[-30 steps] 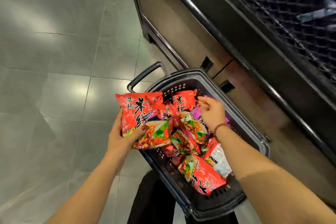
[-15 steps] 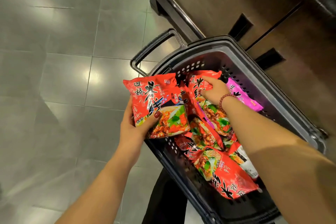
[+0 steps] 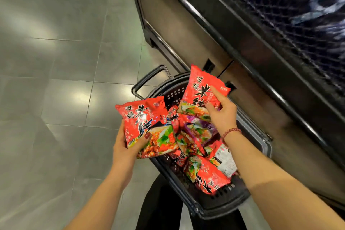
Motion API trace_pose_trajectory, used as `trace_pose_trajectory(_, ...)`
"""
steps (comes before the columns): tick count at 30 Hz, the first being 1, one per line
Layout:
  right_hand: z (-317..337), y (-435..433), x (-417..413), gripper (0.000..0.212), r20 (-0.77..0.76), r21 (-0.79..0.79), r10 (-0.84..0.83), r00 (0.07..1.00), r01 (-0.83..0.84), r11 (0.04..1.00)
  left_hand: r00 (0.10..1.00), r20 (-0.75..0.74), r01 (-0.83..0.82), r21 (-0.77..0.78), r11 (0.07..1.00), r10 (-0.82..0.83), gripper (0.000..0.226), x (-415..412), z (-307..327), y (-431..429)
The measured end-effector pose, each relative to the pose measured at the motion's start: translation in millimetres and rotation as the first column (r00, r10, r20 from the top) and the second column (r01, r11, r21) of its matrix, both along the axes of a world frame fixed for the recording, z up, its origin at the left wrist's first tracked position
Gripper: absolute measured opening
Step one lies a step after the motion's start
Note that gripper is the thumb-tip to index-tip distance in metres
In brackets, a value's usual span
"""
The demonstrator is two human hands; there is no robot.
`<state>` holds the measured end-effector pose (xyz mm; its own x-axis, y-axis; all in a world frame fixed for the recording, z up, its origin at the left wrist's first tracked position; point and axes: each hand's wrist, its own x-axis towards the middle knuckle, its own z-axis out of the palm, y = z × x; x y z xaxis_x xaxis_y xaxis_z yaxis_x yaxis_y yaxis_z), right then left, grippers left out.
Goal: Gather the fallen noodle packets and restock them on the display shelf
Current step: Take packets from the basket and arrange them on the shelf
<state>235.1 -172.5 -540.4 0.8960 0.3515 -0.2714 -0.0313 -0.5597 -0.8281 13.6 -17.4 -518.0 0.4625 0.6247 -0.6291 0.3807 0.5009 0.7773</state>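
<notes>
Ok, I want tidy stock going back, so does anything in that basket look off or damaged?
No tears or spills show. In the basket, a purple packet lies among the red packets, and a white-backed packet lies face down.

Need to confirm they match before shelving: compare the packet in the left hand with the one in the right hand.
The left-hand packet lies tilted over the basket's left rim; the right-hand packet stands nearly upright above its far end. The left hand grips its packet from below, thumb on front; the right hand grips its packet at the lower right corner. Both are red, with the same black characters and food picture.
</notes>
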Motion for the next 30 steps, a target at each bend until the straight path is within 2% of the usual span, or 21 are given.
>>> trace_pose_trajectory(3,65,-21,-7,0.053,-0.029,0.081,-0.064,0.998,0.066,0.995,0.999,0.022,0.027,0.011,1.000,-0.027,0.091,8,43,-2)
trace_pose_trajectory(8,162,-66,-25,0.062,-0.070,0.173,-0.112,0.991,0.123,0.977,0.983,0.065,0.170,-0.001,0.985,-0.169,0.102,23,117,-7)
trace_pose_trajectory(14,253,-124,-53,0.075,0.008,0.219,-0.234,0.972,0.227,0.949,0.906,0.186,0.371,0.086,0.925,-0.381,0.097,44,190,-39)
trace_pose_trajectory(17,283,-154,-66,0.074,0.065,0.243,-0.335,0.940,0.311,0.919,0.852,0.239,0.456,0.098,0.885,-0.465,0.080,58,211,-67)
trace_pose_trajectory(27,352,-291,-78,0.070,0.275,0.284,-0.576,0.770,0.507,0.814,0.608,0.378,0.666,0.234,0.708,-0.698,0.097,122,270,-185)
trace_pose_trajectory(30,368,-338,-72,0.072,0.316,0.311,-0.634,0.706,0.554,0.772,0.577,0.396,0.674,0.261,0.691,-0.714,0.092,141,284,-223)
